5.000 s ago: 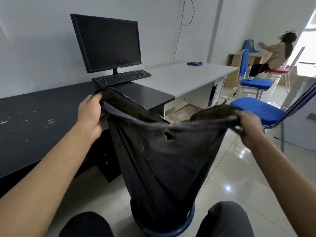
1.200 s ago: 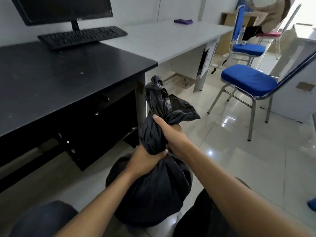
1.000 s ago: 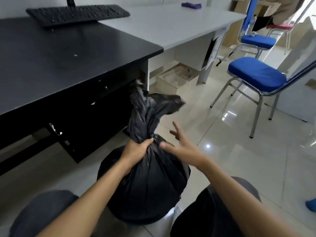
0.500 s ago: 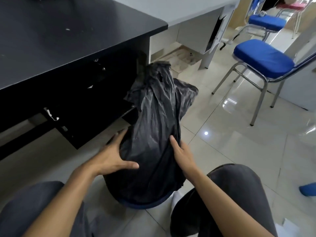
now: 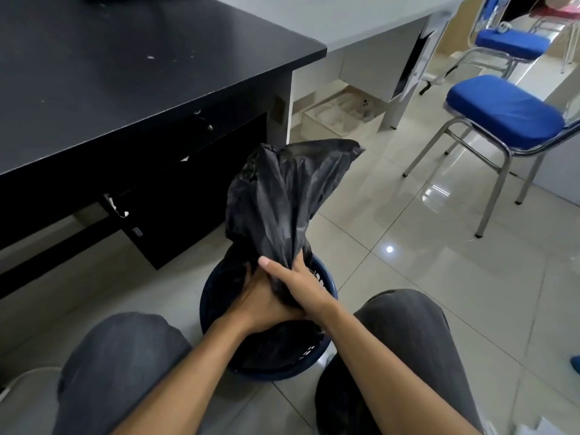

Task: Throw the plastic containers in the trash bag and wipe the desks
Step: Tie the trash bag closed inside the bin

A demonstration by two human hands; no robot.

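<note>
A black trash bag (image 5: 282, 196) sits in a round dark blue bin (image 5: 329, 284) on the floor between my knees. Its loose top stands up above the bin. My right hand (image 5: 301, 287) is wrapped around the gathered neck of the bag, thumb up. Pressed right beside it, my left hand (image 5: 260, 301) also grips the bag's neck at the bin's mouth. The black desk (image 5: 125, 67) stretches across the upper left, and the white desk (image 5: 345, 17) adjoins it at the top. What the bag holds is hidden.
Two blue-seated metal chairs (image 5: 502, 111) (image 5: 510, 43) stand on the tiled floor at right. A pale box (image 5: 339, 116) lies under the white desk. The black desk's drawer unit (image 5: 188, 196) is close behind the bin.
Both hands have moved from the bag's sides to its neck and closed on it. The bag has sunk lower into the bin. The view has tilted further down.
</note>
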